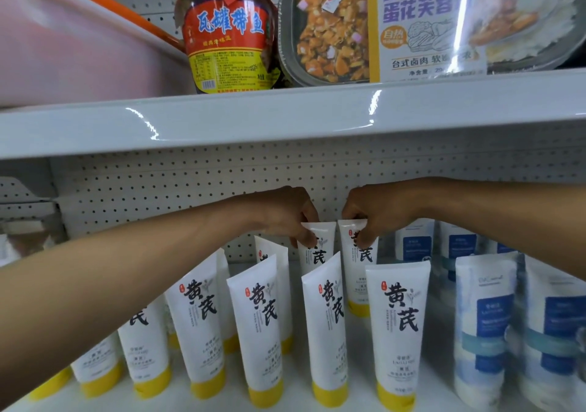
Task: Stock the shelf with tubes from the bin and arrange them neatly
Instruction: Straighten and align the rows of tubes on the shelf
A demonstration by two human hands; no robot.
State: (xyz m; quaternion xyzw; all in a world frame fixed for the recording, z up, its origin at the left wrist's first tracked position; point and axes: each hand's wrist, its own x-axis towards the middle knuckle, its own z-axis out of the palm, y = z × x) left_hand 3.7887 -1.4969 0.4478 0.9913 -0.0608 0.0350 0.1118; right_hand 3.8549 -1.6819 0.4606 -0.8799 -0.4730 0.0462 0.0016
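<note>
Above my left hand (282, 213) stands a red-labelled fish jar (226, 30), with a self-heating rice meal box (412, 21) beside it. Blue-labelled tubes (485, 332) stand right of my right hand (377, 211).

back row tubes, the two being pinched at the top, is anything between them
Nothing, in the head view: only a narrow bare gap parts the left-hand tube from the right-hand tube, with pegboard behind it.

Worn on the head, facing straight ahead at close range, tilted a little downward onto the white tubes (396, 332) of the lower shelf (358, 357), wide-angled enough to catch the upper shelf (285, 116) and the jar (226, 30) on it.
</note>
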